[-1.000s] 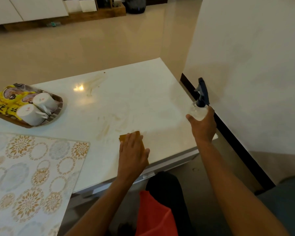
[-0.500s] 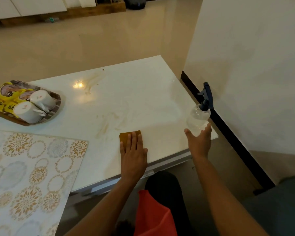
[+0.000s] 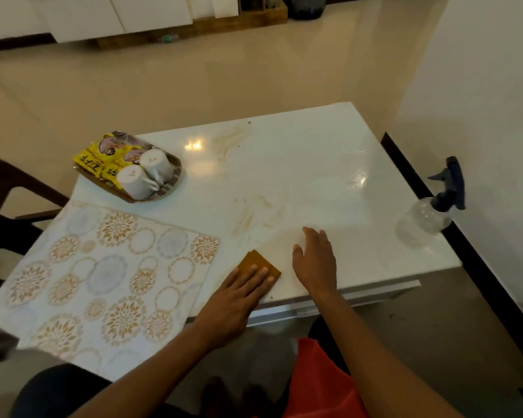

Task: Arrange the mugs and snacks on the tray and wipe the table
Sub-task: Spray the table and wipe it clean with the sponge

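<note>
— Where is there free room on the glossy white worktop [image 3: 299, 164]?
— Across its middle and far right part, between the oval patterned tray [image 3: 175, 179] at the far left corner and the clear plastic spray bottle with a dark blue trigger [image 3: 429, 212] at the right edge.
— And what blocks the near left?
— The floral-patterned white placemat [image 3: 103, 273] lies flat there; the small brown square cloth [image 3: 261, 262] sits just beside it.

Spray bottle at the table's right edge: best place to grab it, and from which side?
Probably the narrow neck just under the dark trigger head of the spray bottle, fingers wrapping above the round clear body. Come from the near left, where the open right hand is; the nozzle points left and a wall stands behind it.
</note>
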